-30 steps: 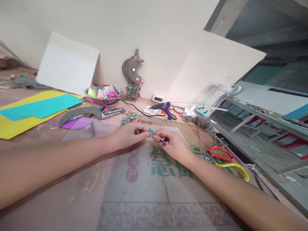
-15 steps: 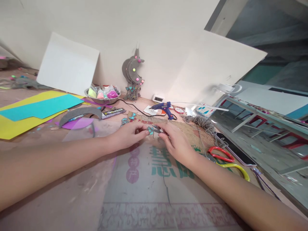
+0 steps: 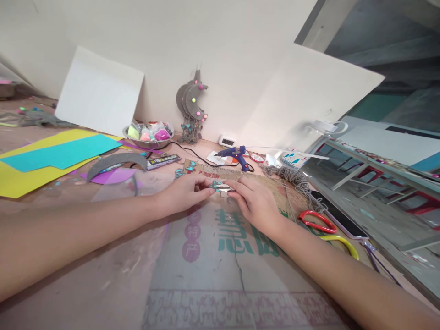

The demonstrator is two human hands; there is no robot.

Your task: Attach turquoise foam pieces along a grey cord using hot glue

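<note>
My left hand [image 3: 187,195] pinches a small teal decorated piece [image 3: 216,185] between thumb and fingertips. My right hand [image 3: 256,199] is closed on a small pointed metal tool [image 3: 225,187], whose tip meets the teal piece; its handle is hidden by the fingers, so I cannot tell its exact kind. Both hands are above a printed cardboard sheet [image 3: 202,275] under a clear film. Just beyond them, more teal pieces [image 3: 190,166] lie on the cardboard.
A blue glue gun [image 3: 233,152] lies behind the hands. Grey yarn [image 3: 295,181], scissors with red and yellow handles [image 3: 318,221] and a phone [image 3: 340,217] are at right. A metal bowl [image 3: 146,142] and coloured sheets [image 3: 62,151] stand left. A grey moon ornament [image 3: 192,103] leans at the wall.
The metal tool has turned slightly and now shows a bright face instead of a dark one. Both hands stay nearly in place, with the view shifting slightly.
</note>
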